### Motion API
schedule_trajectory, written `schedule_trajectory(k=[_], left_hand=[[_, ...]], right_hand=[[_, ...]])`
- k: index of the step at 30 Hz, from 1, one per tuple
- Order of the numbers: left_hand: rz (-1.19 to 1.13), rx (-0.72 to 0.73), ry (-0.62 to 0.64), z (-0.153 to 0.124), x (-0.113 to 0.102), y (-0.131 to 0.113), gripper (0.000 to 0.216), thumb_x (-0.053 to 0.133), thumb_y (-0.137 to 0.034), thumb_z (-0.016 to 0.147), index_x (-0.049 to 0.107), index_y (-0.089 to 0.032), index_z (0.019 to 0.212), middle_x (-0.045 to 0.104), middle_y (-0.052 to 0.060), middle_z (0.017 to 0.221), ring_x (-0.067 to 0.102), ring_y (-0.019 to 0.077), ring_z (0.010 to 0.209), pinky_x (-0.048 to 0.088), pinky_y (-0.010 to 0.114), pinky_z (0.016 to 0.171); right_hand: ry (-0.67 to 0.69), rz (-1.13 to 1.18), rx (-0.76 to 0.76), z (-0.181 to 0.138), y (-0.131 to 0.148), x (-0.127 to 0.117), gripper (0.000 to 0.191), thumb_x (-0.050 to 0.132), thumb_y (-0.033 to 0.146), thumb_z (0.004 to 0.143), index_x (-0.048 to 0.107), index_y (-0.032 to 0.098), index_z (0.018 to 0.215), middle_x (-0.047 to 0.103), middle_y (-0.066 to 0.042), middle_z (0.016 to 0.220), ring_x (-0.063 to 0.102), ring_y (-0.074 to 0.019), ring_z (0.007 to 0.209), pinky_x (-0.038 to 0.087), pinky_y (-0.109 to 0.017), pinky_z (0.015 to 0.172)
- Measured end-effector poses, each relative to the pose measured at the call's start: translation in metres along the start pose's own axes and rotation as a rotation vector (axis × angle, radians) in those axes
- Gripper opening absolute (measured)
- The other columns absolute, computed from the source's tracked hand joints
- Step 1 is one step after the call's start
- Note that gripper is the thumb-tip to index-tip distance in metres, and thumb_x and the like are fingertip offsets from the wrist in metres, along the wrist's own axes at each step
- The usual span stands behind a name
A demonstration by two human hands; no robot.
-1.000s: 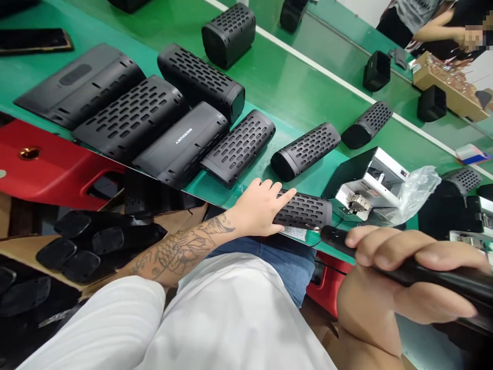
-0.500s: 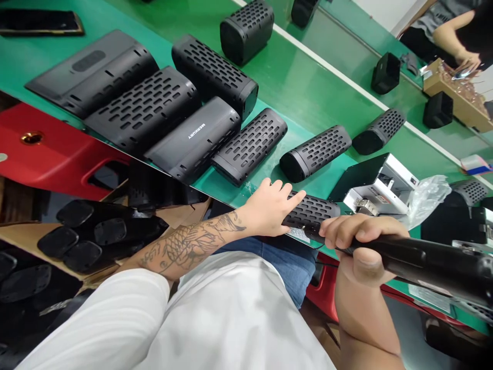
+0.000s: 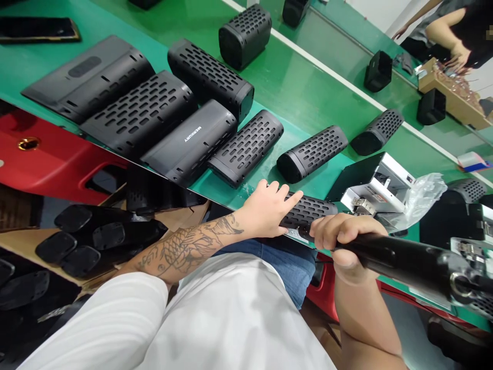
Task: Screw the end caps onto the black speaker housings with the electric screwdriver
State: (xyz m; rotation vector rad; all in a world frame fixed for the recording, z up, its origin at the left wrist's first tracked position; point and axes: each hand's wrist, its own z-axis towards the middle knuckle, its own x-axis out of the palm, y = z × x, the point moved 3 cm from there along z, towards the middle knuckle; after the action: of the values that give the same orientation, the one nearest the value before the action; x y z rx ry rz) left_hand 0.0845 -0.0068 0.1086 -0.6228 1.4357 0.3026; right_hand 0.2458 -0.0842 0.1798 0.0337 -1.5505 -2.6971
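Observation:
My left hand (image 3: 267,210) lies across the end of a black perforated speaker housing (image 3: 314,209) and holds it on the green bench, with the fingers bent over its top. My right hand (image 3: 348,244) is wrapped round a long black electric screwdriver (image 3: 408,264). The tool's front end points left, down to the near side of that housing, close to my left fingers. Its very tip is too small to make out. Just beyond the housing stands a silver and black screw feeder (image 3: 379,187) with a clear plastic bag (image 3: 423,198) beside it.
Several more speaker housings, one marked MERKURY (image 3: 190,141), line the green bench (image 3: 304,87). A phone (image 3: 38,30) rests far left. Below are a red stool (image 3: 50,154) and a carton of black housings (image 3: 80,259). Across the bench, a co-worker's hand (image 3: 458,56) is over a cardboard box (image 3: 442,97).
My right hand and the screwdriver have shifted slightly left towards the housing. My left hand keeps its hold. The co-worker's hands have moved over the box.

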Motion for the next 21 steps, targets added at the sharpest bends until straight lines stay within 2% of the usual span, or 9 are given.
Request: schedule_trajectory(k=[3, 5, 7, 9, 12, 14, 16, 19, 21], left_hand=[[0.006, -0.003, -0.013, 0.000, 0.001, 0.001, 0.101, 0.089, -0.063, 0.100, 0.053, -0.015, 0.181, 0.076, 0.024, 0.149, 0.070, 0.0410, 0.123, 0.041, 0.047, 0.097], [0.005, -0.003, -0.029, 0.000, 0.001, 0.001, 0.098, 0.088, -0.061, 0.100, 0.056, -0.015, 0.179, 0.077, 0.023, 0.145, 0.070, 0.0408, 0.121, 0.042, 0.047, 0.097], [0.002, 0.002, -0.043, 0.001, 0.002, 0.001, 0.095, 0.087, -0.059, 0.100, 0.057, -0.015, 0.178, 0.077, 0.023, 0.144, 0.070, 0.0408, 0.120, 0.042, 0.048, 0.097], [0.003, 0.004, -0.045, 0.001, 0.002, 0.000, 0.094, 0.086, -0.059, 0.100, 0.057, -0.015, 0.178, 0.077, 0.023, 0.143, 0.070, 0.0410, 0.120, 0.042, 0.048, 0.097], [0.006, 0.001, -0.036, 0.002, 0.004, 0.000, 0.095, 0.085, -0.061, 0.099, 0.058, -0.015, 0.177, 0.078, 0.024, 0.143, 0.070, 0.0409, 0.120, 0.043, 0.048, 0.098], [0.006, 0.005, -0.037, 0.002, 0.005, 0.001, 0.095, 0.086, -0.062, 0.099, 0.058, -0.015, 0.177, 0.077, 0.024, 0.146, 0.070, 0.0411, 0.121, 0.045, 0.049, 0.099], [-0.003, 0.019, -0.053, 0.001, 0.006, 0.002, 0.095, 0.086, -0.061, 0.100, 0.059, -0.014, 0.177, 0.076, 0.025, 0.150, 0.072, 0.0420, 0.124, 0.048, 0.051, 0.101], [-0.061, 0.079, -0.137, -0.004, 0.007, 0.007, 0.088, 0.086, -0.058, 0.101, 0.063, -0.013, 0.173, 0.074, 0.027, 0.158, 0.072, 0.0443, 0.135, 0.053, 0.058, 0.114], [-0.141, 0.129, -0.232, -0.010, 0.011, 0.012, 0.075, 0.082, -0.055, 0.105, 0.068, -0.017, 0.167, 0.072, 0.026, 0.163, 0.070, 0.0442, 0.147, 0.052, 0.063, 0.128]], right_hand=[[-0.115, -0.020, -0.014, 0.000, 0.008, -0.014, 0.029, 0.095, 0.045, 0.099, 0.071, 0.029, 0.096, 0.065, 0.008, 0.063, 0.060, -0.0141, 0.044, 0.063, -0.035, 0.053], [-0.218, -0.073, -0.081, 0.003, 0.015, -0.038, 0.032, 0.095, 0.049, 0.097, 0.071, 0.029, 0.094, 0.064, 0.009, 0.061, 0.057, -0.0137, 0.041, 0.062, -0.034, 0.050], [-0.394, -0.200, -0.201, 0.007, 0.021, -0.072, 0.040, 0.098, 0.056, 0.092, 0.070, 0.028, 0.092, 0.065, 0.009, 0.060, 0.056, -0.0141, 0.040, 0.061, -0.034, 0.048], [-0.646, -0.361, -0.334, 0.011, 0.022, -0.112, 0.041, 0.099, 0.056, 0.087, 0.069, 0.026, 0.090, 0.065, 0.009, 0.059, 0.055, -0.0138, 0.041, 0.058, -0.031, 0.046], [-0.910, -0.500, -0.327, 0.014, 0.010, -0.164, 0.023, 0.087, 0.037, 0.090, 0.067, 0.026, 0.090, 0.064, 0.009, 0.058, 0.057, -0.0144, 0.044, 0.054, -0.027, 0.046], [-0.947, -0.504, -0.292, 0.012, 0.001, -0.186, 0.014, 0.077, 0.030, 0.093, 0.063, 0.027, 0.091, 0.063, 0.009, 0.058, 0.058, -0.0149, 0.044, 0.054, -0.027, 0.048], [-0.924, -0.489, -0.279, 0.007, -0.002, -0.196, 0.014, 0.075, 0.032, 0.095, 0.062, 0.027, 0.096, 0.064, 0.008, 0.059, 0.060, -0.0153, 0.046, 0.056, -0.029, 0.051], [-0.919, -0.509, -0.318, -0.004, 0.003, -0.197, 0.029, 0.084, 0.043, 0.090, 0.061, 0.028, 0.100, 0.062, 0.010, 0.058, 0.057, -0.0141, 0.044, 0.056, -0.029, 0.050], [-0.923, -0.533, -0.355, -0.008, 0.006, -0.192, 0.035, 0.085, 0.051, 0.089, 0.058, 0.029, 0.096, 0.059, 0.011, 0.056, 0.052, -0.0129, 0.042, 0.053, -0.028, 0.046]])
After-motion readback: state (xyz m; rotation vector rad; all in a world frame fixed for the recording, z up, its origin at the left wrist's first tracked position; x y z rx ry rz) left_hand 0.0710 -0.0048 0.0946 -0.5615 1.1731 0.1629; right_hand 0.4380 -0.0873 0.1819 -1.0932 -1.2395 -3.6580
